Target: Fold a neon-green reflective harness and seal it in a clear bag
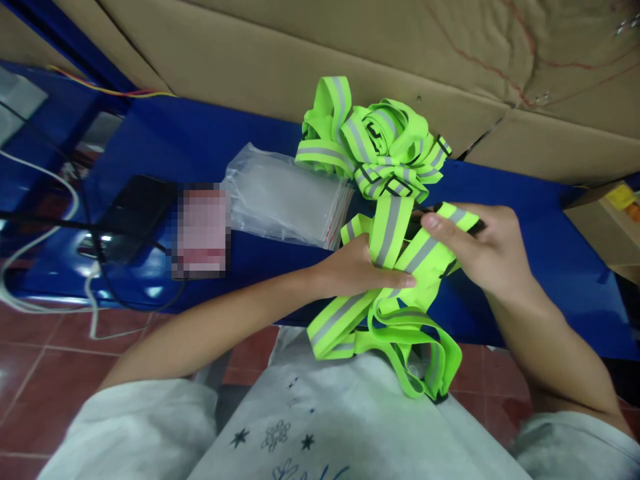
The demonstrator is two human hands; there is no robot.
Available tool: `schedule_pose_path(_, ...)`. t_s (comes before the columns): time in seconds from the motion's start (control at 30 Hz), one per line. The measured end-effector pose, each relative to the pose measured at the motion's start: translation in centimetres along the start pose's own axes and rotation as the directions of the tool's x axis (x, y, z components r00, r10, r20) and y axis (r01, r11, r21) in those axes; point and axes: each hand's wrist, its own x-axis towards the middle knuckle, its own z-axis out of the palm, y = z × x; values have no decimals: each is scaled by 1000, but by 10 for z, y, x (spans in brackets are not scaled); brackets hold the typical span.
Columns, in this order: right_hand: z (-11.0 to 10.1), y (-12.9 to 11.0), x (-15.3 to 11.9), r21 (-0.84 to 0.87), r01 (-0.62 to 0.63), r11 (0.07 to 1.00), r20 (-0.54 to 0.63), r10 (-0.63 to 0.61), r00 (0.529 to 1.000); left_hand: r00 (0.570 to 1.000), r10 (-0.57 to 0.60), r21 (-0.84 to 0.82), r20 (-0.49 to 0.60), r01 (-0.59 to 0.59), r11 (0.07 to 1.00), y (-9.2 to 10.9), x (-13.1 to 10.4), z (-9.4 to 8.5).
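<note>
Neon green straps with a grey stripe [340, 323] hang in loops over the front edge of the blue table and onto the lap. My left hand [350, 270] is closed round the middle of these straps, thumb on top. Farther right, my right hand [480, 247] pinches a strap end with a dark edge between thumb and fingers. Behind both hands lies a pile of similar green straps [375, 140] with black buckles. Clear plastic zip bags [285, 197] lie left of the pile.
The blue table [150, 140] runs along brown cardboard panels [250, 60]. At its left are a black device [135, 213], a blurred-out pinkish item [201, 230] and white and black cables [75, 193]. A cardboard box [600, 233] stands at the right.
</note>
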Motion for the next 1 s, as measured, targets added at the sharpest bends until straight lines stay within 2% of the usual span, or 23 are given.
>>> schedule_pose_path(0.13,7,3,9,135,-92,987,-72,103,992,979,-186,-192,79,198,961,-4,2,0)
schedule_pose_path(0.2,8,3,14,223,-150,963,-30,161,987,972,-204,-213,119,226,950,-4,2,0)
schedule_pose_path(0.23,8,3,17,291,-195,937,19,199,980,976,-177,-195,123,199,960,-3,1,1)
schedule_pose_path(0.3,7,3,24,419,-284,862,134,251,959,995,-61,-102,76,69,992,1,0,1)
schedule_pose_path(0.4,5,6,34,453,-343,823,238,260,936,987,154,98,-45,-149,984,8,-2,-2)
schedule_pose_path(0.5,6,11,40,350,-264,899,269,173,947,973,224,217,-46,-210,953,10,-1,-8)
schedule_pose_path(0.63,6,13,45,111,19,994,311,-53,949,962,271,293,-36,-249,923,7,3,-16)
schedule_pose_path(0.7,6,11,45,22,134,991,391,-132,911,957,286,326,-50,-255,911,7,5,-19)
schedule_pose_path(0.8,9,7,42,-62,211,976,488,-155,859,963,267,352,-27,-241,905,12,6,-24)
schedule_pose_path(0.9,12,5,38,-139,292,946,471,-197,860,972,233,329,-32,-209,921,15,6,-25)
schedule_pose_path(1.0,14,4,36,-176,346,921,467,-232,853,986,141,230,-87,-117,966,15,6,-24)
